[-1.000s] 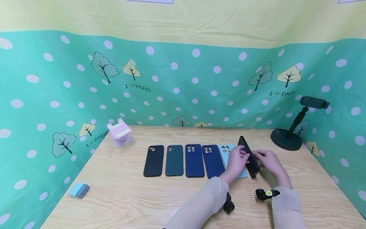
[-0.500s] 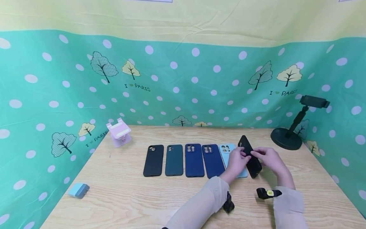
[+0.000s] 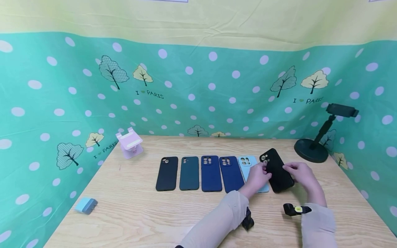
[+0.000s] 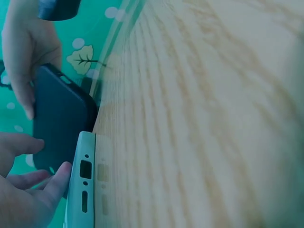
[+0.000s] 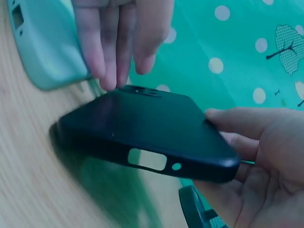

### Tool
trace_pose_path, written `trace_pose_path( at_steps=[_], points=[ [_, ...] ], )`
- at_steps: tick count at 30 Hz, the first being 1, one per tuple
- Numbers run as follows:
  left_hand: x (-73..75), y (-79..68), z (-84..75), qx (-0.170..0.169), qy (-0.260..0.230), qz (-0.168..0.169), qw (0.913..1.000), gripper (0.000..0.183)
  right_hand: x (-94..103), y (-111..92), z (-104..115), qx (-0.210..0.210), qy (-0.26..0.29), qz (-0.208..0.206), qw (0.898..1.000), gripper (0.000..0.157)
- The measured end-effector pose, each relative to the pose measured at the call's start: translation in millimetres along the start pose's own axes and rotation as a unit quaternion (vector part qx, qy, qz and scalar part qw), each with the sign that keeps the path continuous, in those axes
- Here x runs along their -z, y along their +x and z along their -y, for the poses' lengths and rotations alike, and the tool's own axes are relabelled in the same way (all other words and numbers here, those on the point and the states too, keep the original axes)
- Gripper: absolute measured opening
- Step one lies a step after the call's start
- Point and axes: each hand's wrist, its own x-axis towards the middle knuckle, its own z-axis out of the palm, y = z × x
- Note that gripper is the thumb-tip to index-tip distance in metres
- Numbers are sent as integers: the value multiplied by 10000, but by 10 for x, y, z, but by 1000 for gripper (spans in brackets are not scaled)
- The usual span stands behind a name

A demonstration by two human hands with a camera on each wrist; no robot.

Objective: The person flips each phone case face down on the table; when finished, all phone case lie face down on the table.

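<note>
A black phone case (image 3: 280, 174), back side up and tilted, is close over the table to the right of a light blue phone case (image 3: 245, 169). My right hand (image 3: 301, 174) grips the black case along its right edge, thumb on the back, in the right wrist view (image 5: 270, 147). At the left edge, near the camera cutouts, my left hand (image 3: 256, 176) pinches lightly between thumb and fingertips. The left wrist view shows its thumb over the dark case (image 4: 57, 114) and its fingers just beside the light blue one (image 4: 80, 185).
In a row to the left lie two navy cases (image 3: 211, 175) (image 3: 232, 175), a teal case (image 3: 189, 174) and another black case (image 3: 166, 175). A black stand (image 3: 311, 151) is at the back right, a pink stand (image 3: 129, 141) at the back left, and a small blue block (image 3: 86, 206) at the left edge.
The black case has turned from nearly edge-on to showing its full back and has shifted slightly right. My right hand has moved right with it; my left hand has barely moved.
</note>
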Motion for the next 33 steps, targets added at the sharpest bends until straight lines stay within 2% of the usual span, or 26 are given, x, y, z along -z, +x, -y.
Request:
trace_pose_path(
  at_steps=[9, 15, 19, 23, 25, 27, 30, 33],
  points=[
    [28, 3, -43, 3, 536, 510, 9973, 43, -40, 70, -176, -172, -724, -155, 9971, 36],
    [41, 21, -59, -141, 1158, 790, 9900, 42, -109, 88, -215, -513, -781, -81, 9956, 33],
    [67, 26, -31, -166, 1096, 902, 9897, 41, -123, 91, -184, -702, -697, -78, 9951, 30],
    [147, 40, 71, -385, 667, 817, 9937, 43, -76, 79, -175, -704, -784, 59, 9944, 29],
    [248, 43, 140, -476, 533, 753, 9946, 44, -20, 45, -210, -641, -947, 165, 9933, 32],
    [416, 35, 212, -520, 537, 691, 9948, 45, 54, 2, -263, -490, -1186, 232, 9915, 35],
    [764, 2, 330, -645, 1043, 633, 9904, 47, 172, -64, -360, -132, -1582, 256, 9870, 40],
    [1142, -62, 472, -865, 1724, 546, 9797, 47, 266, -121, -463, 170, -1946, 215, 9805, 45]
  ],
)
